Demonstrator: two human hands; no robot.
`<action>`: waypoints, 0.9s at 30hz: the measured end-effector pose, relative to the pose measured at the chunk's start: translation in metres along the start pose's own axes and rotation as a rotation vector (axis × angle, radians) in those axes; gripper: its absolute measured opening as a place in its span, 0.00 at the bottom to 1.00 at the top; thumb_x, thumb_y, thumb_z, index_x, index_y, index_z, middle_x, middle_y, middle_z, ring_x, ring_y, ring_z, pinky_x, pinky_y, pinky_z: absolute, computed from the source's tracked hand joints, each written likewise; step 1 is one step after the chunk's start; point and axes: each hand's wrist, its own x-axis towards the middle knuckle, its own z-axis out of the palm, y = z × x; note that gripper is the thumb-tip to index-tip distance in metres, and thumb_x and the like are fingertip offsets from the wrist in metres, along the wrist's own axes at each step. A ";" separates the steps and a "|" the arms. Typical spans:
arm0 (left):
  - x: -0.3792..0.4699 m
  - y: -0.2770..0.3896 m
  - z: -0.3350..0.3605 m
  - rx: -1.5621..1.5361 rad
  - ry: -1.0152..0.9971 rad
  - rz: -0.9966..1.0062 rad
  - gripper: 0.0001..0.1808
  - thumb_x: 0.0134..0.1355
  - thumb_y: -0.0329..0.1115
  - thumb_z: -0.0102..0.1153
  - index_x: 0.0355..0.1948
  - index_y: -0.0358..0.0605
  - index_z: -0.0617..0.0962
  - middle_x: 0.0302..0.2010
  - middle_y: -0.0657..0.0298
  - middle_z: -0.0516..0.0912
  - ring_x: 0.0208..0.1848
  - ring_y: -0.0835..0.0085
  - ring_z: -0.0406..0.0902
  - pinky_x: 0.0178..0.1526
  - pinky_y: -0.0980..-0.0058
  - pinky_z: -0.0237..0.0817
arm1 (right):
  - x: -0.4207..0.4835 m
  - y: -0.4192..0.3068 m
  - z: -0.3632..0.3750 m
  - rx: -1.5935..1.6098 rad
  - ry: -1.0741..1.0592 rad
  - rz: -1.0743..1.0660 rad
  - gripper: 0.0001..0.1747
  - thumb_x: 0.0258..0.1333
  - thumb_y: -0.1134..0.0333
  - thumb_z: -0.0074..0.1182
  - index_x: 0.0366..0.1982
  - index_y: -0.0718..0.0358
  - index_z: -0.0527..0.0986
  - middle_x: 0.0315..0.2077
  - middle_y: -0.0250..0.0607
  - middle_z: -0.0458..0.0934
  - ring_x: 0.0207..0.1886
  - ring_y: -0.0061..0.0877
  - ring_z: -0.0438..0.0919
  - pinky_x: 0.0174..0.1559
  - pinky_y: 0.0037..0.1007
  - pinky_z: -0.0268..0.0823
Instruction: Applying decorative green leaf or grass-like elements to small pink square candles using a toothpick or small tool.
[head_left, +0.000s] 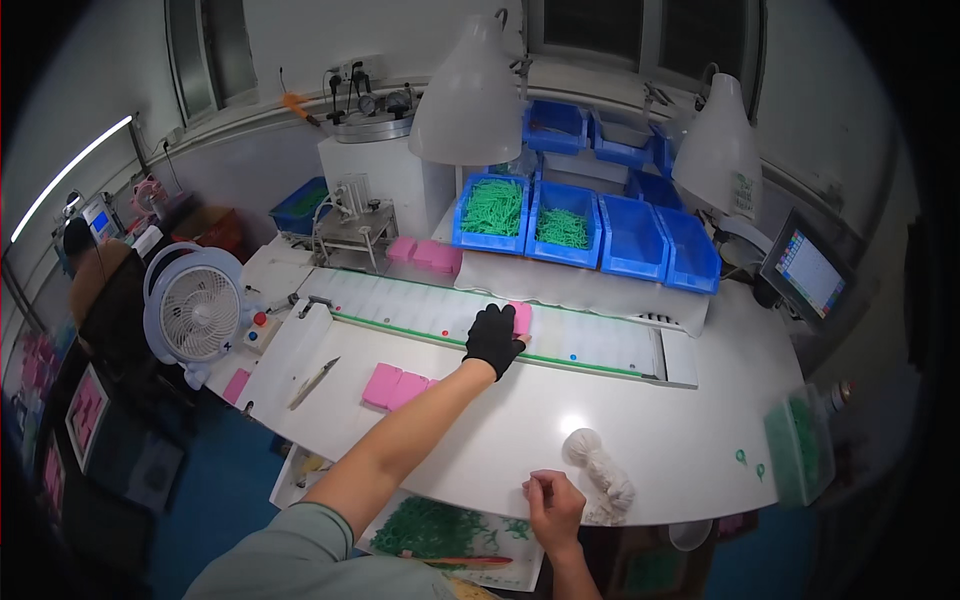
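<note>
My left hand (495, 341), in a black glove with bare fingertips, rests on a pink block (521, 319) on the white conveyor belt (405, 304); whether the fingers grip it cannot be told. My bare right hand (555, 504) is curled at the table's front edge, left of a bundled whitish cloth (600, 476); its fingertips touch, and nothing clearly shows between them. Several pink blocks (394, 386) lie on the white table near my left forearm. A craft knife (313, 382) lies farther left. More pink blocks (425, 255) sit behind the belt.
Blue bins (562, 225), two with green pieces, stand behind the belt. Two white lamps (469, 97) overhang it. A fan (196, 311) stands left, a monitor (806, 266) right. An open drawer (529, 574) holds green pieces below the table. A person (105, 281) sits far left.
</note>
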 end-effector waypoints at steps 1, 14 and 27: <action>-0.002 -0.002 -0.005 -0.002 0.002 -0.004 0.30 0.53 0.52 0.65 0.47 0.41 0.73 0.44 0.49 0.72 0.49 0.52 0.72 0.48 0.56 0.68 | -0.001 0.001 0.000 0.006 -0.007 -0.006 0.05 0.53 0.75 0.58 0.34 0.65 0.74 0.24 0.39 0.81 0.25 0.28 0.80 0.29 0.27 0.71; -0.127 -0.054 -0.082 0.252 0.180 0.182 0.28 0.53 0.51 0.64 0.43 0.36 0.76 0.50 0.44 0.70 0.57 0.47 0.64 0.58 0.53 0.58 | -0.002 0.002 0.000 0.043 -0.021 0.055 0.03 0.55 0.77 0.56 0.33 0.67 0.74 0.24 0.40 0.80 0.26 0.27 0.82 0.30 0.27 0.72; -0.016 -0.078 -0.058 0.099 0.094 -0.136 0.32 0.51 0.51 0.65 0.53 0.47 0.70 0.42 0.51 0.74 0.46 0.52 0.74 0.48 0.56 0.68 | -0.002 0.004 0.003 0.007 0.008 0.064 0.03 0.55 0.76 0.57 0.32 0.66 0.75 0.24 0.39 0.81 0.25 0.25 0.81 0.29 0.25 0.72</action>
